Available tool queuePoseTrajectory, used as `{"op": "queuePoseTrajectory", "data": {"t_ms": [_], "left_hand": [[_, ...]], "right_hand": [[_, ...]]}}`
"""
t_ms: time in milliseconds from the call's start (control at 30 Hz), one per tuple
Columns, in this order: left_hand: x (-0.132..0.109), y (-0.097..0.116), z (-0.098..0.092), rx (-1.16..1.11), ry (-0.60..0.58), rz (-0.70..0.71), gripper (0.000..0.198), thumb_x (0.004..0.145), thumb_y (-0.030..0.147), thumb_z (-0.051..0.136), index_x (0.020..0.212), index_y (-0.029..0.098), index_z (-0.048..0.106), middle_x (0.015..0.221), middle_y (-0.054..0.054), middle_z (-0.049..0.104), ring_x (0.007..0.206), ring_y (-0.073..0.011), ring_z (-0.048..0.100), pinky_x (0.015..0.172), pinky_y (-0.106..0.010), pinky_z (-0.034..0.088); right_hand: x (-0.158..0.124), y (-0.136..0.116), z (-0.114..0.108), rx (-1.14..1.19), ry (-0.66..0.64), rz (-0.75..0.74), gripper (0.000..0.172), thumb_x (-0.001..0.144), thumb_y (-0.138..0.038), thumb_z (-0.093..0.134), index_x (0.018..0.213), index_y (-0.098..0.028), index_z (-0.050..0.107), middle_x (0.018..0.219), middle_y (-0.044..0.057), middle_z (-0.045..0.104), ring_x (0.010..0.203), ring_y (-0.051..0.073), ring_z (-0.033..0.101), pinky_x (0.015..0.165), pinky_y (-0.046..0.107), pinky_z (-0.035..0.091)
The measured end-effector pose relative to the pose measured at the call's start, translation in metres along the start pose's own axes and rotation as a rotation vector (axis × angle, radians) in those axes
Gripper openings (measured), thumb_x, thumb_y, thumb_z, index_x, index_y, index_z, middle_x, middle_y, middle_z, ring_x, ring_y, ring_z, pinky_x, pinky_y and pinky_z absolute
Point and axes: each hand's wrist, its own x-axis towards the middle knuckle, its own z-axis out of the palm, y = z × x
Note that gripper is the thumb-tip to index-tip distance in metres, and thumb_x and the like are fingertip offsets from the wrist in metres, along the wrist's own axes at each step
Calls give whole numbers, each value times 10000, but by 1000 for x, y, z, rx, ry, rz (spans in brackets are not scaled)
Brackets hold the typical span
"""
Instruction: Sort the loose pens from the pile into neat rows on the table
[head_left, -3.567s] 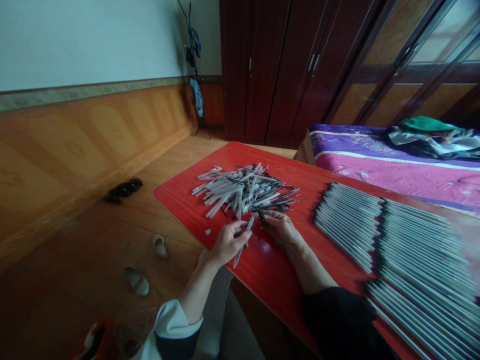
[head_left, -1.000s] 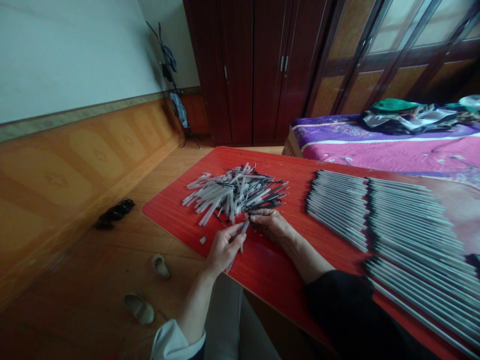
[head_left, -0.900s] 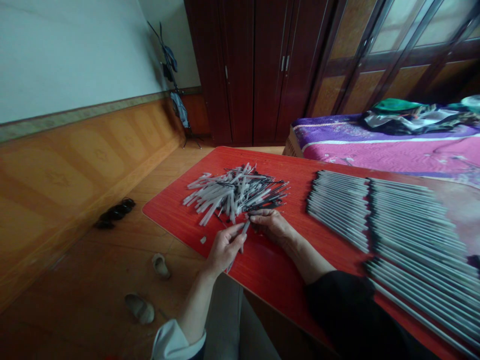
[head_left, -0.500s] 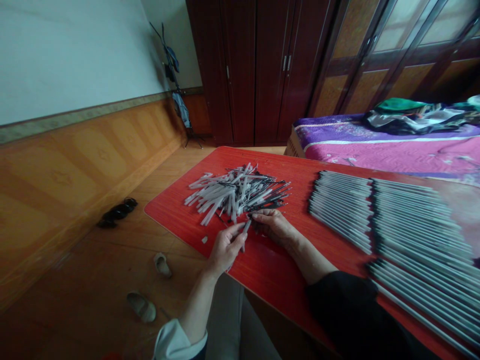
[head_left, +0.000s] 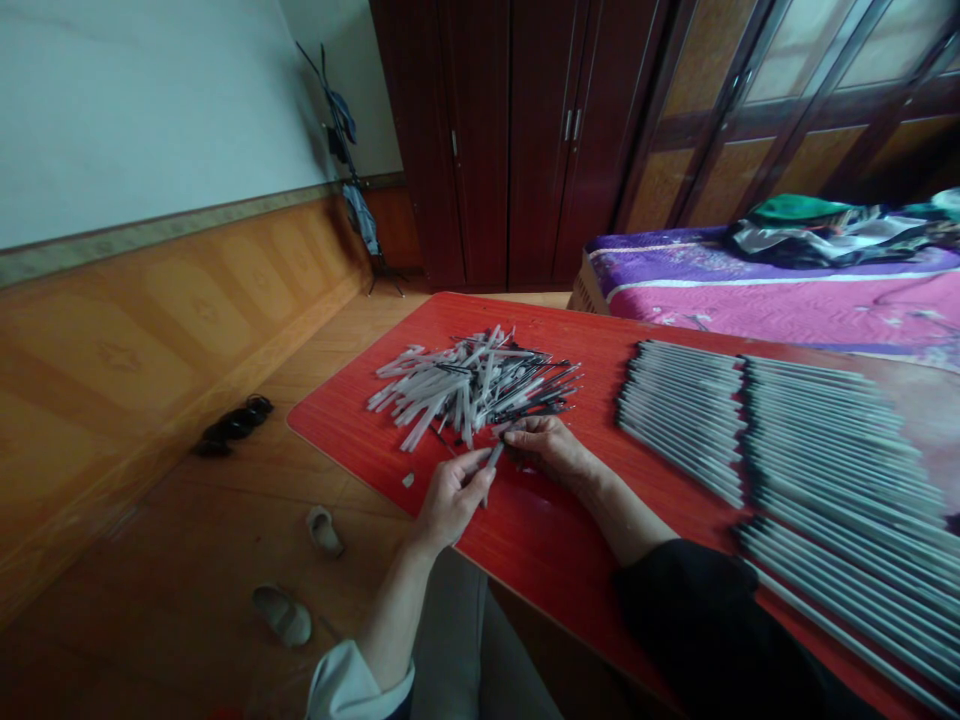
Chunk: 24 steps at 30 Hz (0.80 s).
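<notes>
A loose heap of grey pen barrels and black refills lies on the red table. My left hand is closed round one grey pen barrel, held tilted just in front of the heap. My right hand rests on the table beside it, fingers pinched at the barrel's upper end and at the heap's near edge. What the right fingers hold is too small to make out.
Neat rows of assembled pens cover the table's right side. A bed with a pink and purple cover stands behind. Dark wardrobes line the back wall. Slippers and black shoes lie on the wooden floor at left.
The view has shifted since the oldest frame. Both hands stay at the heap's near edge, with only slight finger movement round the barrel.
</notes>
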Motion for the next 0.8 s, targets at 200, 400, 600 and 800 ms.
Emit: {"op": "queuePoseTrajectory", "data": {"t_ms": [200,400,600,800], "left_hand": [[0,1,-1,-10,-14,3,391,848,372,494,1096,92,610,519,57,423,474,-71,389,472,-184,311],[-1,0,-2,-18,-15,-4,385,847,370,500,1087,92,613,508,60,409,468,-71,378,471,-188,314],[0,-2,-1,-10,-3,-14,389,839,370,510,1087,87,611,511,58,414,461,-69,375,458,-187,306],[-1,0,-1,-27,4,-2,378,846,357,499,1089,88,607,510,59,414,468,-69,375,472,-186,307]], "right_hand": [[-1,-2,2,-40,-15,7,303,561,-384,776,607,-128,621,488,-6,603,395,80,493,394,211,356],[0,-1,1,-130,-39,4,320,615,-418,736,693,-124,635,511,-7,605,414,81,503,414,213,370],[-1,-5,4,-170,-44,17,321,633,-435,717,679,-133,617,505,-14,601,403,79,496,402,209,365],[0,-2,2,-78,-36,-4,317,622,-419,731,692,-128,627,543,-3,615,430,81,514,432,214,394]]}}
